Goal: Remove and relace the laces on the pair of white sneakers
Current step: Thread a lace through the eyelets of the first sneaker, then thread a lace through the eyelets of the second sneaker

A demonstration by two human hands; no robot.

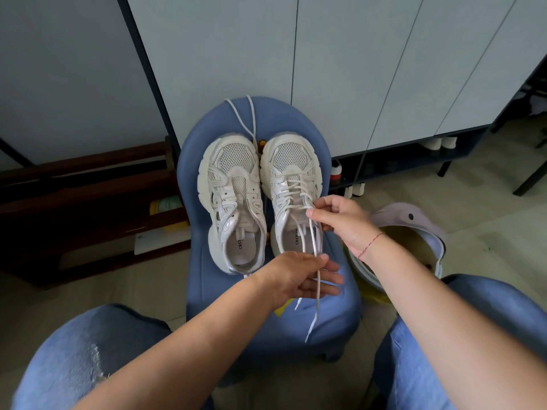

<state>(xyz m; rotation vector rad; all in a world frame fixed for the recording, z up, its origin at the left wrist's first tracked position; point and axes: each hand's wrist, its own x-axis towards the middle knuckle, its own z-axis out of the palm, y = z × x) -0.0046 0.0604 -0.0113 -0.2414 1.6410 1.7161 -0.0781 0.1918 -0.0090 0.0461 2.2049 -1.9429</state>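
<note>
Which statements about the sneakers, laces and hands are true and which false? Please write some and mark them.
1. The left sneaker and the right sneaker stand on the blue chair. True.
2. The left sneaker is laced. False: it is unlaced; only the right one is laced.
3. The right hand pinches the lace of the right sneaker. True.
4. The left hand holds scissors. False: its fingers are stretched out, the lace hanging across them.

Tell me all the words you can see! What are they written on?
"CEC": on the insole of the unlaced sneaker; any further letters are too small to read.
"CEC": on the insole of the laced sneaker; the rest is too small as well.
The label on the yellow-green pack at the left is blurred and unreadable.
</note>
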